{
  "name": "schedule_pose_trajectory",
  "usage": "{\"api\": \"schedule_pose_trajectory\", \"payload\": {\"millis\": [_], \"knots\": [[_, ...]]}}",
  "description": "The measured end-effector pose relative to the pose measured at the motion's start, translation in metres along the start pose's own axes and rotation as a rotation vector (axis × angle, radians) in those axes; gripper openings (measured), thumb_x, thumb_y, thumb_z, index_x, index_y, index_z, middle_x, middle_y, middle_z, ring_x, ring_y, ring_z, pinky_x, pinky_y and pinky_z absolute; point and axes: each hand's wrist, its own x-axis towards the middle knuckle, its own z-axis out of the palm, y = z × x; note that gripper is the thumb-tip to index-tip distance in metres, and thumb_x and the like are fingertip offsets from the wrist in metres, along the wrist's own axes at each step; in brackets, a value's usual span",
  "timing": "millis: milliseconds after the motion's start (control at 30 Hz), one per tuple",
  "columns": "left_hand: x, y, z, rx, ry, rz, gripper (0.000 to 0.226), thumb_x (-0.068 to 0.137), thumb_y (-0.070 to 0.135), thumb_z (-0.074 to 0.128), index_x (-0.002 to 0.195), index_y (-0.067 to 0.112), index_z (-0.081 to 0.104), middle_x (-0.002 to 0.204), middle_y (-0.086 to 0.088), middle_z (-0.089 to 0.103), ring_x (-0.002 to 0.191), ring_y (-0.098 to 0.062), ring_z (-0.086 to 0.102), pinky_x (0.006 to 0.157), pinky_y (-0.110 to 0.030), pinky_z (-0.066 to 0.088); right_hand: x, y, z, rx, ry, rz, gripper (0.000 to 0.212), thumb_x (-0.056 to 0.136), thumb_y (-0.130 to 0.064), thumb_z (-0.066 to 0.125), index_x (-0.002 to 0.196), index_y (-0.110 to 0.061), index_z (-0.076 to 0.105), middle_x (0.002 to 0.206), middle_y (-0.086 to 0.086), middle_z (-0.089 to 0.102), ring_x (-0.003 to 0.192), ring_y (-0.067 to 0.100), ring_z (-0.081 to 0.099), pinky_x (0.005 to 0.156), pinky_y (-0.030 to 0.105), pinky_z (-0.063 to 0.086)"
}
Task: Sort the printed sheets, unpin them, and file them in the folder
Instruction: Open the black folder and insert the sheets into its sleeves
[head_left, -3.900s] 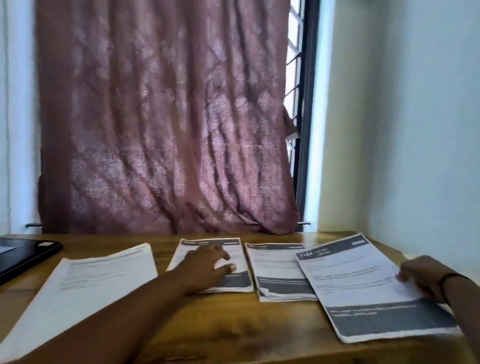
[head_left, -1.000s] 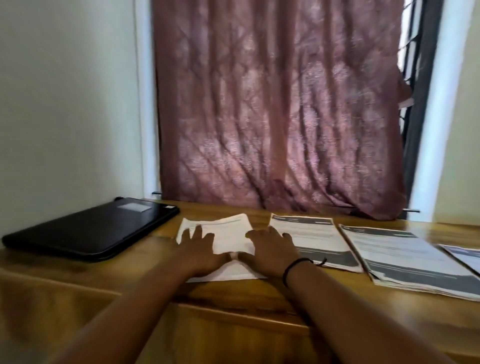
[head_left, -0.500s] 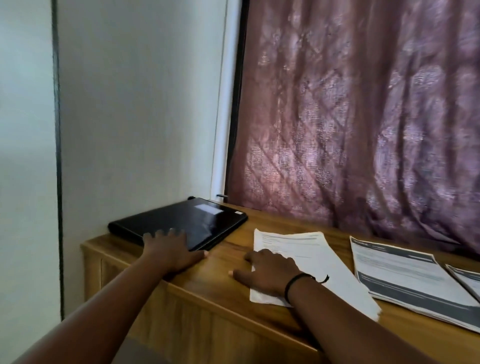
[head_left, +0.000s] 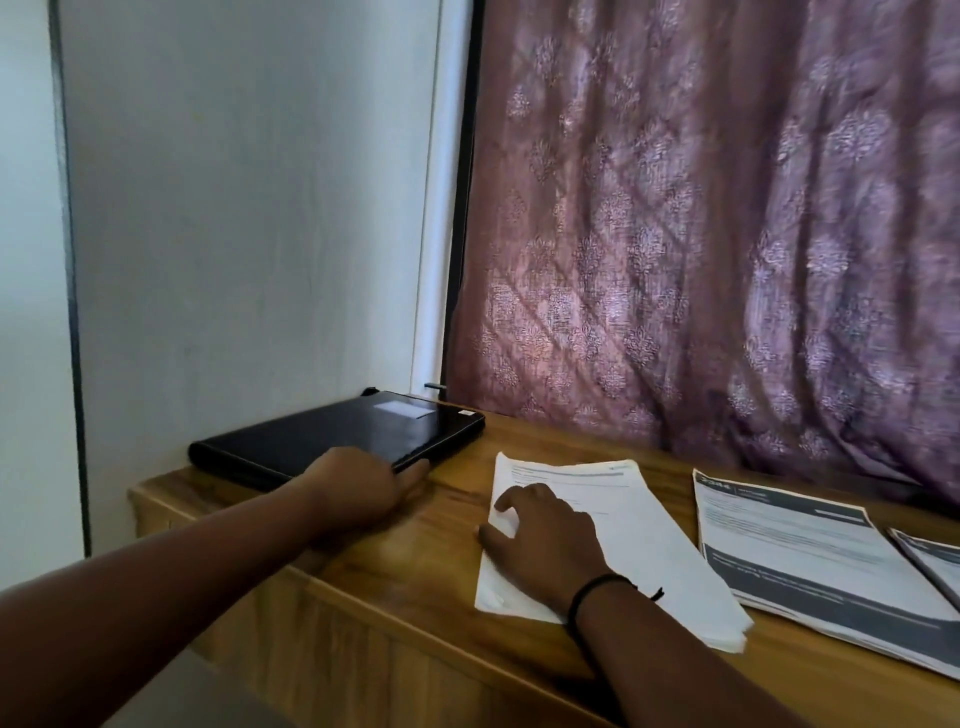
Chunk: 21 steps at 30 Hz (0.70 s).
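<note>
A closed black folder (head_left: 363, 431) lies at the table's far left corner against the wall. My left hand (head_left: 358, 488) is at its near edge, fingers curled against that edge and one finger stretched along it. To the right of the folder is a stack of white printed sheets (head_left: 644, 525). My right hand (head_left: 545, 545) rests flat on that stack's left part with fingers spread. Further right lies a second stack with dark printed bands (head_left: 800, 551). A third stack (head_left: 935, 561) is cut off by the frame's right edge. No pins are visible.
The wooden table (head_left: 431, 525) ends at its left edge just beyond the folder, beside a pale wall (head_left: 234, 234). A mauve patterned curtain (head_left: 701, 234) hangs behind the table. Bare wood shows between the folder and the white stack.
My left hand left the white stack, lay on top of the folder, and has now slid to the folder's near edge with fingers curled. My right hand stayed on the white stack.
</note>
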Motion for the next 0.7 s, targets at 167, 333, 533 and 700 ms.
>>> {"api": "schedule_pose_trajectory", "payload": {"millis": [167, 333, 533, 700], "knots": [[0.008, -0.013, 0.001, 0.218, 0.159, -0.263, 0.053, 0.102, 0.018, 0.031, 0.15, 0.012, 0.009, 0.13, -0.014, 0.05, 0.101, -0.029, 0.062, 0.069, -0.036, 0.048, 0.004, 0.013, -0.008, 0.12, 0.036, 0.094, 0.035, 0.089, -0.057, 0.048, 0.112, -0.032, 0.056, 0.127, -0.004, 0.054, 0.114, 0.019, 0.054, 0.099, 0.037, 0.039], [0.009, -0.038, -0.012, 0.108, 0.115, -0.426, 0.023, 0.092, 0.02, 0.044, 0.112, 0.019, 0.056, 0.106, -0.001, 0.067, 0.097, -0.023, 0.063, 0.072, -0.03, 0.043, 0.008, 0.022, -0.009, 0.217, 0.109, 0.137, 0.025, 0.09, -0.053, 0.05, 0.102, -0.033, 0.058, 0.123, -0.007, 0.057, 0.113, 0.017, 0.054, 0.098, 0.037, 0.038], [-0.019, -0.089, -0.083, -0.174, 0.638, -0.557, 0.015, 0.079, 0.024, 0.069, 0.086, 0.011, 0.071, 0.074, -0.014, 0.068, 0.071, -0.034, 0.065, 0.061, -0.031, 0.039, 0.007, 0.032, -0.031, 0.697, 0.356, 0.168, 0.036, 0.087, -0.062, 0.05, 0.075, -0.027, 0.053, 0.084, -0.008, 0.058, 0.089, 0.016, 0.056, 0.075, 0.027, 0.041], [-0.061, -0.074, -0.124, -0.399, 0.988, -0.404, 0.027, 0.079, 0.035, 0.066, 0.097, 0.017, 0.073, 0.075, -0.011, 0.071, 0.075, -0.034, 0.066, 0.068, -0.039, 0.051, 0.002, 0.069, -0.081, 1.662, 0.172, 0.432, 0.079, 0.076, -0.082, 0.04, 0.123, -0.021, 0.06, 0.141, 0.018, 0.048, 0.109, 0.036, 0.054, 0.088, 0.044, 0.048]]}}
